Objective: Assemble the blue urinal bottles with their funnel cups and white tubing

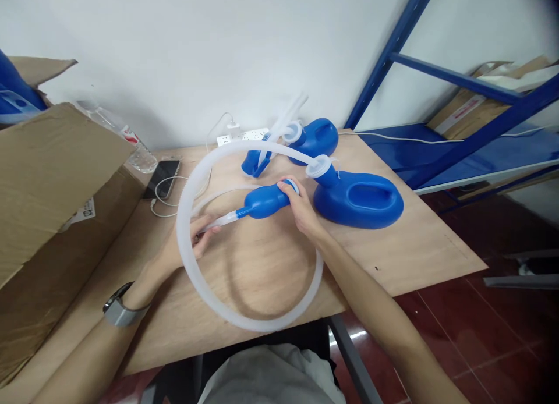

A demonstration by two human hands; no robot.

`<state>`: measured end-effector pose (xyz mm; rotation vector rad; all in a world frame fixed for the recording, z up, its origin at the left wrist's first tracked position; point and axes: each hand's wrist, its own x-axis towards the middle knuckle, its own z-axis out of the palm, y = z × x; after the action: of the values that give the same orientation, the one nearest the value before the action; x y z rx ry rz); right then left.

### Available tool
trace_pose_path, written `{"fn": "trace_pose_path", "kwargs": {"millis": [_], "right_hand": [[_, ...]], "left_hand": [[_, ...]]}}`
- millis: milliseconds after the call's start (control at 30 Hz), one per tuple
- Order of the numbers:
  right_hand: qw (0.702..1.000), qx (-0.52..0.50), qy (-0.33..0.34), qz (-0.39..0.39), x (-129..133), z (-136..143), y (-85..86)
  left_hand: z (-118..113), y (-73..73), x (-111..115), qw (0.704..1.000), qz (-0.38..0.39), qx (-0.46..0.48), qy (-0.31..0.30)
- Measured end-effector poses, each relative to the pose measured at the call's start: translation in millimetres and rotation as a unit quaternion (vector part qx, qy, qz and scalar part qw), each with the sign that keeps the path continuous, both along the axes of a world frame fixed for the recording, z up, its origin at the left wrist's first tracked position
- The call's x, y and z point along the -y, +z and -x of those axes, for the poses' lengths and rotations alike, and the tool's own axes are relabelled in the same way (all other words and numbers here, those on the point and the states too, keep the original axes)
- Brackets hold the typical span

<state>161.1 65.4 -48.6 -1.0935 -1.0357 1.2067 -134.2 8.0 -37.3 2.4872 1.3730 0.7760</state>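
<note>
We have both hands on one assembly above the middle of the table (414, 258). Our left hand (201, 236) has its fingers curled around the pale tubing by the translucent connector (225, 219); our right hand (299, 206) grips the wide right end of the blue end piece (264, 201), thumb up by its white rim (293, 187). Neither hand is spread.

The step in hand looks to us like working at the joint where the connector meets the blue neck, or checking it — we cannot tell whether the parts are being pushed together, turned or simply held. As we judge it, the next move calls for a steady right hand on the rounded body and a left grip close to the joint, with both parts in line so the soft tubing does not kink.

The end piece is smooth, bulbous and glossy blue, lying slightly tilted, with its narrow neck to the left and its wide end to the right and a little farther away. The connector seems seated on the neck, though how deep we cannot say. The milky white hose (187, 218) makes a big loop around the left hand, its far end in the cap (321, 165) of the blue bottle (362, 200), which rests on the table just right of our right hand.
</note>
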Motion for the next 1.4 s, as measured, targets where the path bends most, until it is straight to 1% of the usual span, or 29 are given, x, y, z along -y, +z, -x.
{"fn": "trace_pose_path", "kwargs": {"millis": [67,133,167,333,533,733,900,1167,1267,1400], "right_hand": [[0.999,0.015,0.031,-0.008,1.1,-1.9,3.1],[0.997,0.019,0.062,-0.033,2.7,-3.2,6.0],[0.997,0.019,0.066,-0.046,3.5,-3.6,7.0],[0.997,0.037,0.01,-0.06,6.5,-3.0,7.4],[0.99,0.083,0.031,-0.107,7.2,-3.7,6.1],[0.984,0.104,0.043,-0.139,6.5,-5.3,4.9],[0.984,0.113,0.042,-0.127,7.2,-4.1,2.1],[0.992,0.09,0.019,-0.09,6.9,-1.2,-5.1],[0.995,0.062,0.007,-0.082,3.0,-2.2,-8.5],[0.997,0.035,-0.007,-0.065,0.9,-3.0,-9.4]], "left_hand": [[-1.9,2.4,-0.4,1.0,-0.01,0.002,-0.013],[-4.7,5.1,-0.1,0.999,-0.02,0.002,-0.026],[-6.2,6.3,0.4,0.999,-0.022,0.0,-0.031],[-10.7,7.7,3.2,0.999,-0.034,-0.008,-0.034],[-9.2,0.2,4.9,0.998,-0.05,-0.007,-0.029],[-6.1,-8.3,6.9,0.997,-0.07,-0.008,-0.032],[-7.3,-10.6,7.0,0.995,-0.087,-0.01,-0.044],[-12.8,-3.0,11.6,0.992,-0.12,-0.006,-0.033],[-15.2,-0.2,12.2,0.989,-0.146,-0.005,-0.025],[-14.1,1.2,10.7,0.979,-0.204,-0.014,-0.021]]}}
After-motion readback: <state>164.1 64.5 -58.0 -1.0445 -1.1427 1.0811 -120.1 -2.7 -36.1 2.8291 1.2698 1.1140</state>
